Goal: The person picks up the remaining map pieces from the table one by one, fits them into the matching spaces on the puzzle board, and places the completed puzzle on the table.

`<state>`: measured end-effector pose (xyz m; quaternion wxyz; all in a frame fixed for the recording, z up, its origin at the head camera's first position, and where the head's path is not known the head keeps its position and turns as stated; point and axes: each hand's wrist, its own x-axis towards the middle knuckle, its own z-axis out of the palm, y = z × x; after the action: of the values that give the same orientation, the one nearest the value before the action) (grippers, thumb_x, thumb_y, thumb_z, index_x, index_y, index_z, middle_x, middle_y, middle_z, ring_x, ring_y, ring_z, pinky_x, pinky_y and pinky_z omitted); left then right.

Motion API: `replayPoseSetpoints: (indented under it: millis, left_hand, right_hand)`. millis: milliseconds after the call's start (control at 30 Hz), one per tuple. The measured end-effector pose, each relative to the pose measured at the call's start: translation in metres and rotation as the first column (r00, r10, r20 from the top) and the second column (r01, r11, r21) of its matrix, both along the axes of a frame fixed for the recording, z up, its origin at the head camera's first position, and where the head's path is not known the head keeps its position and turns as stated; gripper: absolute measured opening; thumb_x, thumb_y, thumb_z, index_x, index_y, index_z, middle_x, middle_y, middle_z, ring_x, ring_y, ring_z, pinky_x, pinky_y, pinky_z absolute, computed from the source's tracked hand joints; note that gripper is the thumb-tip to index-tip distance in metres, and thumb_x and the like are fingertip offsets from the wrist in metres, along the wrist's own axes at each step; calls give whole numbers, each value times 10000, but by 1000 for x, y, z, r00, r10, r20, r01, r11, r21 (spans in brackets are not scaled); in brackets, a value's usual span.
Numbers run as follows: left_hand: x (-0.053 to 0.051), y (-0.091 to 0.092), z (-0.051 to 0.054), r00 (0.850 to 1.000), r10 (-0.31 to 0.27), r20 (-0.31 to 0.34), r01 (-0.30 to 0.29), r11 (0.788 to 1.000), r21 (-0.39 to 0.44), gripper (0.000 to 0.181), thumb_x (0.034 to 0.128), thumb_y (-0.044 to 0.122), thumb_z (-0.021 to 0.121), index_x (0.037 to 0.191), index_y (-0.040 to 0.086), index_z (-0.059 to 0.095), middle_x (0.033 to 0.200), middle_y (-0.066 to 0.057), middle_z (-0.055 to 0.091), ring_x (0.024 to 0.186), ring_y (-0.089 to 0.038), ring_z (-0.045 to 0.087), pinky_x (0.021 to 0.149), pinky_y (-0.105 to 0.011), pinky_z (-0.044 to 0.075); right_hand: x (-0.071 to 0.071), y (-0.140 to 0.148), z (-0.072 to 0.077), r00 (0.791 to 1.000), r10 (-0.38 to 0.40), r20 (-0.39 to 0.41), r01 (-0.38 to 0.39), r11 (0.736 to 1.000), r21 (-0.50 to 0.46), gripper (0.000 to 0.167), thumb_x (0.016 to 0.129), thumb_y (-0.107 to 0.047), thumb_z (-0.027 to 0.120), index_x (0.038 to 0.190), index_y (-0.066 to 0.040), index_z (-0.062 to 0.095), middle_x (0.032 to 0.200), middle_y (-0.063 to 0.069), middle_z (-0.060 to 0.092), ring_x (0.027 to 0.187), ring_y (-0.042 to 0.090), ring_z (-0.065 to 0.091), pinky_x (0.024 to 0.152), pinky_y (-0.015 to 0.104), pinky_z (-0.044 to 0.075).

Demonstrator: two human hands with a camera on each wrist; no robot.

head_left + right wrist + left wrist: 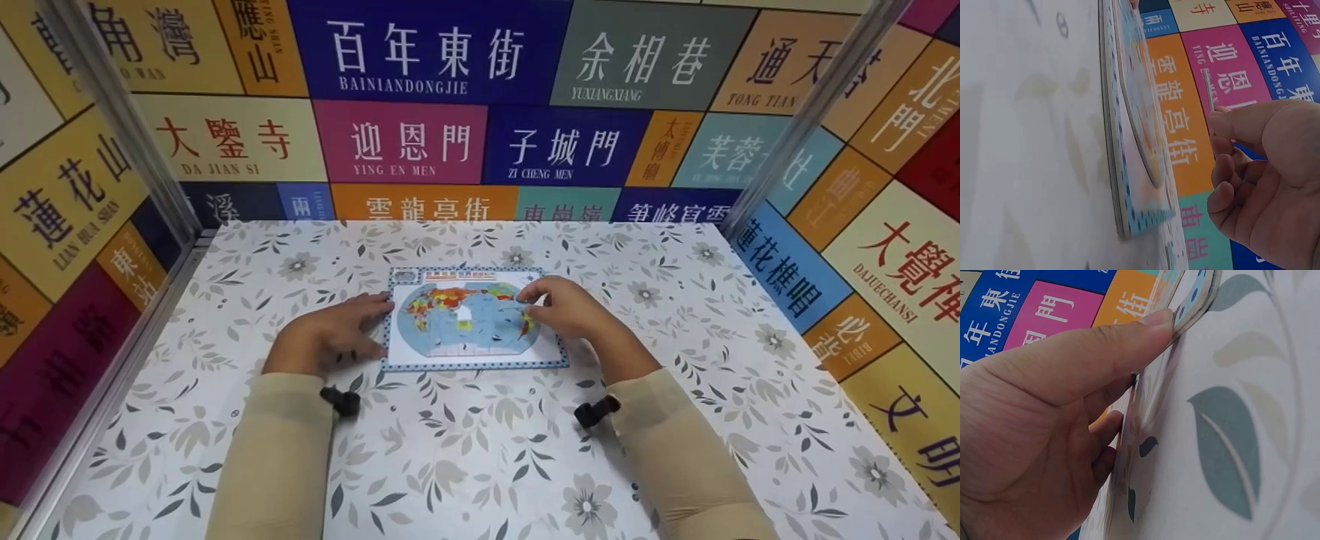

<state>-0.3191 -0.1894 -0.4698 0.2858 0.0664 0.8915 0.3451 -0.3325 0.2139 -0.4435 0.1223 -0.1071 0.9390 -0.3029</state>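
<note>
Left hand (pixel 337 326) relaxed with thumb apart, right hand (pixel 566 304) bent inward, a person in two tan sleeves (pixel 281 457) reaches across a white, leaf-patterned tabletop (pixel 465 465). One rectangular board (pixel 555 352), bordered in dotted blue, lies toward the tabletop's far edge, bearing one oval world map (pixel 495 337). Left thumb touches the board's left side; right thumb and forefinger pinch one thin, flat piece (pixel 1208 90) above its right side.

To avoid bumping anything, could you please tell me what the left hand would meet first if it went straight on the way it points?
Most likely the map puzzle board: the left hand points at its left edge and seems to touch it, though depth is unclear.
</note>
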Motion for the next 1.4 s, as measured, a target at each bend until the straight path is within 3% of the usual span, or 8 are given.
replayPoseSetpoints:
  millis: [200, 533, 800, 1167, 1400]
  left_hand:
    - [0, 0, -1, 1000, 22, 22, -23, 1000, 15, 973, 840, 285, 906, 1642, 454, 383, 1812, 194, 78, 1713, -249, -57, 1367, -631, -26]
    - [0, 1, 0, 998, 52, 46, -53, 998, 15, 982, 836, 264, 912, 1643, 450, 384, 1813, 196, 69, 1712, -249, -68, 1364, -636, -37]
    - [1, 0, -1, 996, 67, 52, -70, 996, 55, 971, 845, 228, 911, 1640, 443, 396, 1804, 215, 95, 1712, -219, -64, 1378, -604, -21]
    - [2, 0, 1, 994, 78, 76, -81, 996, 35, 948, 850, 265, 907, 1614, 510, 402, 1802, 228, 85, 1712, -224, -73, 1368, -637, -21]
    - [1, 2, 2, 991, 99, 95, -102, 994, 33, 948, 847, 257, 907, 1603, 530, 405, 1797, 242, 85, 1712, -221, -74, 1366, -644, -15]
  right_hand:
    - [-12, -23, -3, 1000, 14, -9, -15, 1000, -21, 243, 1040, -241, 672, 1264, -195, 755, 1275, 27, 673, 1033, 242, 591, 908, 408, 522]
    - [-38, -61, -7, 999, 39, -31, -40, 998, -42, 225, 1052, -210, 666, 1261, -194, 750, 1310, 43, 651, 1138, 244, 601, 1010, 458, 538]
    - [-50, -81, -12, 994, 72, -76, -73, 997, -17, 239, 1046, -160, 657, 1263, -132, 755, 1325, 90, 660, 1214, 262, 619, 1070, 488, 546]
    - [-67, -94, -23, 999, 16, -39, -17, 1000, -22, 220, 1032, -172, 684, 1235, -133, 761, 1266, 85, 666, 1136, 237, 601, 1029, 457, 543]
    - [-76, -102, -23, 1000, -10, 24, 10, 1000, -11, 220, 1028, -149, 674, 1236, -156, 745, 1312, 60, 663, 1182, 238, 597, 1091, 454, 543]
